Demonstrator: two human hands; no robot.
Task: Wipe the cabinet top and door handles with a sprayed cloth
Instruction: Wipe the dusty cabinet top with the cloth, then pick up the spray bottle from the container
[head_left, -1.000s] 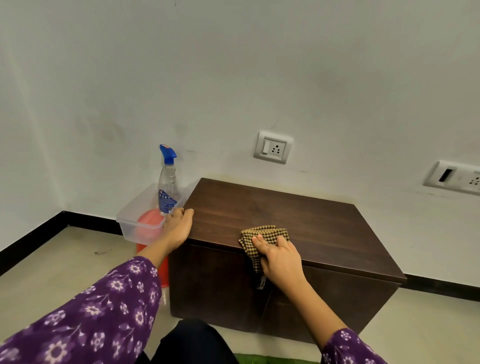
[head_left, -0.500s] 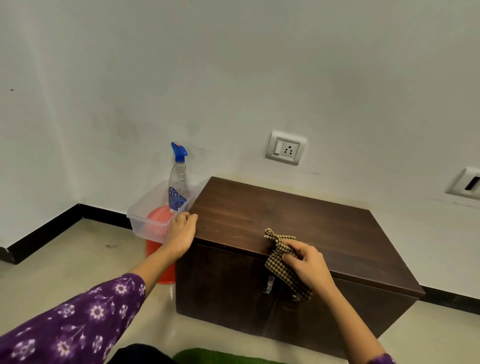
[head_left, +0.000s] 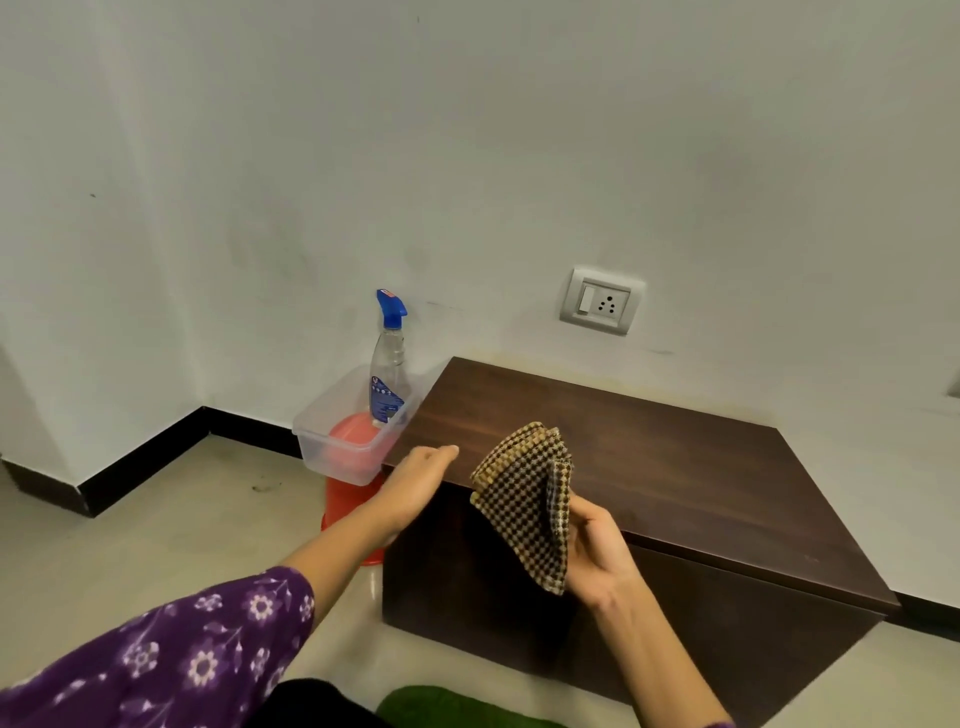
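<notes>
A low dark brown cabinet (head_left: 675, 467) stands against the white wall. My right hand (head_left: 597, 551) holds a folded brown-and-cream checked cloth (head_left: 524, 499) up in the air, in front of the cabinet's front edge. The cloth hides the door handles. My left hand (head_left: 415, 478) hovers flat with fingers together near the cabinet's front left corner, holding nothing. A clear spray bottle (head_left: 388, 364) with a blue trigger stands in a clear plastic tub (head_left: 322, 441) just left of the cabinet.
The tub rests on a red bucket (head_left: 348, 514) on the beige floor. A wall socket (head_left: 600, 301) sits above the cabinet. A black skirting runs along the wall. A green mat (head_left: 457, 706) lies at the bottom edge.
My right hand has lifted the cloth off the cabinet's front and holds it up. My left hand has come off the cabinet corner. The view has shifted left.
</notes>
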